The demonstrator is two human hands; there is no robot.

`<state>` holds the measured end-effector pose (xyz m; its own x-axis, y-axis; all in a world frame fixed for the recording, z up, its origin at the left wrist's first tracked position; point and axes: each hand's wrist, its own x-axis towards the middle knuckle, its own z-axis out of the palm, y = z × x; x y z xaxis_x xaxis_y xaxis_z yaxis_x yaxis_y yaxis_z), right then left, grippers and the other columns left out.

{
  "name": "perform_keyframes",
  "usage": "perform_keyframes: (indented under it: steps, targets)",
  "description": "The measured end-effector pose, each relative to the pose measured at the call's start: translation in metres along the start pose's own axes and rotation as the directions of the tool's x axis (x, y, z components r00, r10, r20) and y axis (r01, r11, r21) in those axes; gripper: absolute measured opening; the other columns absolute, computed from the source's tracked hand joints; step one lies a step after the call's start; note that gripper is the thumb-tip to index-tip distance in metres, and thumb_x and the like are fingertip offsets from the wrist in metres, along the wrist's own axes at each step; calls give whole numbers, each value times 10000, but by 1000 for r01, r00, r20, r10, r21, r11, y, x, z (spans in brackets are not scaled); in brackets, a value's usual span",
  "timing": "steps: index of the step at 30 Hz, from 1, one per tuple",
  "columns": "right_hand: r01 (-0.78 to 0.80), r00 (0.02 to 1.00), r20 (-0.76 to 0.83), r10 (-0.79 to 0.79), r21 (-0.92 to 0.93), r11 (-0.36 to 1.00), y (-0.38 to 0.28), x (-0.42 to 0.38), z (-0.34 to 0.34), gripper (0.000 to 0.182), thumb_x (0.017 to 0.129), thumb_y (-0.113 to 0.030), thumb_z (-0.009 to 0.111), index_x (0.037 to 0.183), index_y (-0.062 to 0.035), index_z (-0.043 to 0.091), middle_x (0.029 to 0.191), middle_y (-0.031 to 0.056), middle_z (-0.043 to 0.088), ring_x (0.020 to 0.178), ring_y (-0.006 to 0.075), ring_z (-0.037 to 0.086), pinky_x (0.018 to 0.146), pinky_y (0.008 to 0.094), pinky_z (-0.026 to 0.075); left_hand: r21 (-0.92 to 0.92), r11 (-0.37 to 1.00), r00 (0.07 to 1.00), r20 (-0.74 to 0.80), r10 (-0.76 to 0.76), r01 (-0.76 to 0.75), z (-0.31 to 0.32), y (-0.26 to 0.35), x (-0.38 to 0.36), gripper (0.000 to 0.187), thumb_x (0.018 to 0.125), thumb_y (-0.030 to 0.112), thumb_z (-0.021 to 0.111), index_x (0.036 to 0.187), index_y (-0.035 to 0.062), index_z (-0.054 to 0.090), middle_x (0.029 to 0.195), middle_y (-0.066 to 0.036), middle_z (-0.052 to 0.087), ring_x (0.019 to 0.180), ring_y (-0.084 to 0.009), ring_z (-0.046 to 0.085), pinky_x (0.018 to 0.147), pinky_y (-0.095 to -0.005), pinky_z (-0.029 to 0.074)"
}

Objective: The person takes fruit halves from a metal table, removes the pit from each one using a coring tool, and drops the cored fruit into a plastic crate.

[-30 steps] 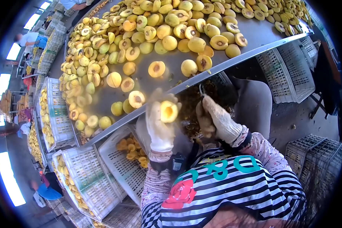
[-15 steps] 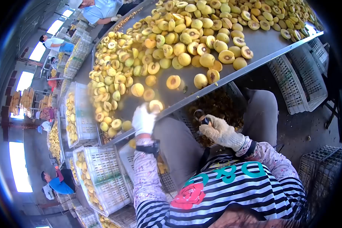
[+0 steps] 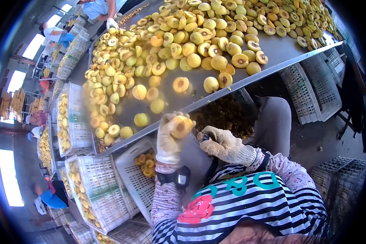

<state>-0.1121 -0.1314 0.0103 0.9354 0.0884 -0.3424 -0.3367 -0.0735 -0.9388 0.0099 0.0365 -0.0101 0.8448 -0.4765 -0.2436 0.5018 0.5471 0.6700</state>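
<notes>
My left hand (image 3: 166, 140), in a white glove, is closed around a halved yellow peach (image 3: 181, 127) just over the table's front edge. Its cut side shows a brownish centre. A tan-gloved right hand (image 3: 227, 146), also mine, grips a small pitting tool (image 3: 204, 137) with a dark handle, its tip pointing at the peach. Glove and blur partly hide the tool's working end. Many loose peach halves (image 3: 181, 84) lie beyond my hands on the metal table (image 3: 268, 67), some with cut faces up.
Below the table edge, between my knees, sits a container of dark pits and scraps (image 3: 225, 116). A white crate (image 3: 128, 168) with some peach pieces stands left of my legs. Fuller crates (image 3: 99, 191) are stacked beside it. Another person's gloved hand (image 3: 112, 23) reaches the table's far left.
My left hand has brought the peach half off the table, towards me and to the right. The right hand with the tool has moved slightly left and down, and the two are now close together.
</notes>
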Motion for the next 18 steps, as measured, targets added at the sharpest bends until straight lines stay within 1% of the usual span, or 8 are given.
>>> perform_keyframes:
  steps: [2,5,6,7,9,12,13,18]
  targets:
    - [-10,1000,-16,11,63,998,9,7,9,385,980,-367,586,1193,-47,614,1012,147,693,931,254,656,853,360,512,-60,995,996,54,-72,75,3,-10,-8,121,894,83,638,1015,83,623,1064,-124,651,1021,-301,642,869,-472,577]
    - [-6,994,-110,10,29,1000,22,14,23,419,989,-398,595,1201,-37,620,988,136,697,909,229,652,855,355,514,-56,998,999,37,37,-35,3,-37,-5,141,915,120,608,1048,72,624,1081,-120,641,1024,-277,639,899,-452,568]
    - [-57,993,-96,62,54,997,24,14,21,419,990,-397,596,1200,-35,622,995,143,698,916,241,659,860,357,514,-68,996,997,33,67,-65,1,-42,-3,150,918,126,602,1054,67,623,1086,-119,639,1026,-273,638,906,-448,566]
    - [-107,990,-79,113,80,991,16,13,17,419,990,-395,597,1200,-33,624,1003,150,700,923,254,665,865,358,514,-31,998,997,52,63,-61,4,-41,-2,184,972,191,568,1076,47,615,1099,-122,636,1027,-259,637,948,-452,551]
    - [-127,988,-67,137,129,983,16,14,17,415,989,-389,601,1190,-26,628,1009,175,707,912,304,682,851,376,523,-12,999,998,-37,51,-52,20,-38,-8,241,1012,257,538,1075,37,611,1102,-126,636,1032,-256,636,975,-457,537]
    - [-192,973,-131,192,13,981,9,18,21,409,984,-383,610,1174,-21,632,989,179,717,904,308,693,830,388,533,48,998,990,-130,46,-40,31,-33,-12,335,1051,342,495,1066,26,605,1104,-133,633,1036,-256,632,1001,-461,522]
    - [-114,983,-150,109,-27,993,12,20,24,405,980,-389,612,1157,-26,640,940,182,720,875,319,703,801,396,544,73,997,987,-151,51,-40,31,-33,-11,366,1061,368,480,1062,23,604,1105,-135,631,1037,-257,630,1007,-461,518]
    - [-76,984,-171,57,-104,992,25,30,34,437,987,-417,597,1146,-12,640,902,199,712,840,337,703,765,395,545,99,991,983,-152,107,-93,19,-34,-3,348,1057,343,490,1029,15,601,1030,-127,632,956,-261,645,985,-456,531]
